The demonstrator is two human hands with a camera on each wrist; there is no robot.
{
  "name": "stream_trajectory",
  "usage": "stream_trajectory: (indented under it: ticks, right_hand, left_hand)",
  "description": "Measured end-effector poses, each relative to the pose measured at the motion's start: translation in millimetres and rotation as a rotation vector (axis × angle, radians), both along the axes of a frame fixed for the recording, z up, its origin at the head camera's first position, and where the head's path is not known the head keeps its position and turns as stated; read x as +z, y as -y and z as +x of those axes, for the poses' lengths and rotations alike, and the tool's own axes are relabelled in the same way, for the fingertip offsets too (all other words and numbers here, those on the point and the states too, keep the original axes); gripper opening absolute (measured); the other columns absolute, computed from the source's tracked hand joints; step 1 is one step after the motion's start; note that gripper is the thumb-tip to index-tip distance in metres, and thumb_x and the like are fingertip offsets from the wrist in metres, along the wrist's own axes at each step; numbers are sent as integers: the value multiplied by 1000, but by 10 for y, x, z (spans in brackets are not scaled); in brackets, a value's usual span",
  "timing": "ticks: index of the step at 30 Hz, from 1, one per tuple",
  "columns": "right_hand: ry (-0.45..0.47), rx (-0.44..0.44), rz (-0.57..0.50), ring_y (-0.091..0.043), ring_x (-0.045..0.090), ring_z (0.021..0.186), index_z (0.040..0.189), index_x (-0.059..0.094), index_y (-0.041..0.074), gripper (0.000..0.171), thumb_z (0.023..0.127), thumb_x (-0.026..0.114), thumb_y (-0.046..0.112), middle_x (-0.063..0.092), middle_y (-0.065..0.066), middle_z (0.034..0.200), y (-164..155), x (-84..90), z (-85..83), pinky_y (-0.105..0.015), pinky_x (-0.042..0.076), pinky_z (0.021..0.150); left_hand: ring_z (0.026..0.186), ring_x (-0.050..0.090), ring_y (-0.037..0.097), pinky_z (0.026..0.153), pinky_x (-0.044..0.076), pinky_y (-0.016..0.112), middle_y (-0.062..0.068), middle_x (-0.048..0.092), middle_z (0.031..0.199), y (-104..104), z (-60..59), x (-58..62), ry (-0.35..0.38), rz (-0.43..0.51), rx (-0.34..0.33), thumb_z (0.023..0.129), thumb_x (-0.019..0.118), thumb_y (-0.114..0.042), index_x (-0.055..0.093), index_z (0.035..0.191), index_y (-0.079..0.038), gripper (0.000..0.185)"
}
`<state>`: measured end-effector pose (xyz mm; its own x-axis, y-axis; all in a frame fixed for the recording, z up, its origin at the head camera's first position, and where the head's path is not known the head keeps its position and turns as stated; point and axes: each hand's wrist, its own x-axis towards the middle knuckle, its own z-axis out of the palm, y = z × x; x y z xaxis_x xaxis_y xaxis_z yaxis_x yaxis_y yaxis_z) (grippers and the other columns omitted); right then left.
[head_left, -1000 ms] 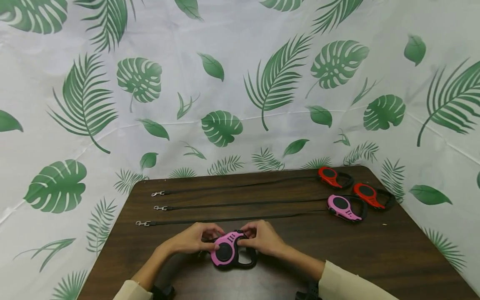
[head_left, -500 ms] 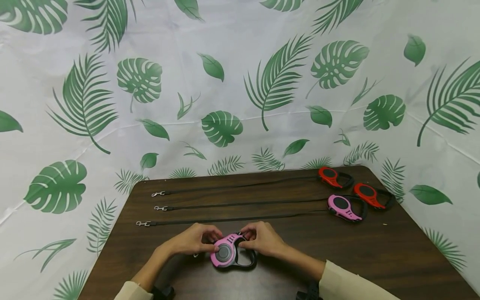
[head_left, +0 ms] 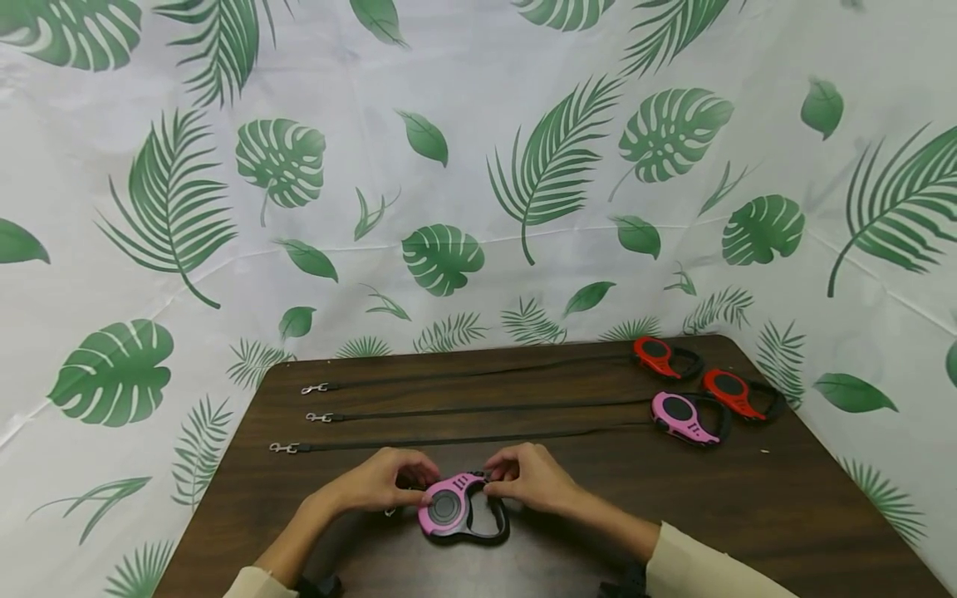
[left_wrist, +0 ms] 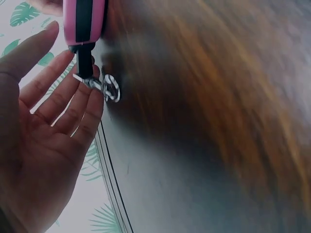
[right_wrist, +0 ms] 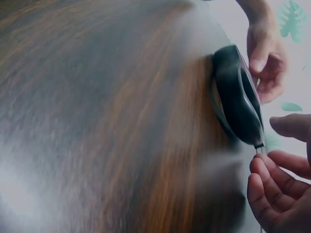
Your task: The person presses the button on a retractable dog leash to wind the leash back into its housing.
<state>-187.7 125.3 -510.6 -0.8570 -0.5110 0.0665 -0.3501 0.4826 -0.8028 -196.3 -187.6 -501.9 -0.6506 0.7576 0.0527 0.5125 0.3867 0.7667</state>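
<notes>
A pink and black retractable dog leash point(head_left: 445, 507) lies on the table, its round dark disc facing up and its black loop handle to the right. My left hand point(head_left: 385, 482) is at its left end; in the left wrist view the fingers stretch out loosely, their tips beside the metal snap clip point(left_wrist: 111, 88) on the short black strap. My right hand point(head_left: 532, 480) is at the upper right of the handle. In the right wrist view its thumb stands apart from the black handle point(right_wrist: 235, 97), with loosely bent fingers right by the handle's end.
Another pink leash point(head_left: 676, 413) and two red leashes, one farther back point(head_left: 653, 352) and one to the right point(head_left: 727, 384), lie at the right. Black cords stretch leftward across the wooden table point(head_left: 673, 523), ending in metal clips point(head_left: 284, 448). A leaf-print cloth point(head_left: 449, 166) hangs behind.
The held pink leash has been laid flatter on the table. My fingers have loosened from it, and the right hand has drawn slightly to the right.
</notes>
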Motion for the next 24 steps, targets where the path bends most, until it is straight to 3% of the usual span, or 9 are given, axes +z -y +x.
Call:
stream_trajectory:
  ticks: [10,16,20,24]
  right_hand:
    - [-53,95,23,-4,69,85,118,77,6,35,93,85,29,78,0,100,-355,49,-61,-25,58,76]
    - [-127,135,66,-16,72,103,124,75,6,42,95,82,34,77,-3,114,-667,107,-121,-36,60,90]
    - [-178,124,116,-16,70,110,126,74,8,43,96,81,38,76,1,119,-884,157,-163,-41,58,95]
    - [-198,104,144,-14,69,113,128,74,11,45,96,79,43,75,5,121,-1093,197,-204,-45,57,97]
  left_hand:
    - [104,74,26,94,59,45,10,77,113,226,-6,26,-117,17,86,100,76,-23,71,122,-2,31]
    - [106,73,27,95,59,47,9,77,115,398,-53,51,-251,20,191,98,79,-20,72,121,-3,29]
    - [104,74,23,91,60,44,5,77,114,528,-75,65,-362,25,254,94,82,-13,73,120,-5,29]
    - [100,74,22,87,60,43,4,78,112,633,-81,82,-415,40,283,92,84,-10,73,119,-4,30]
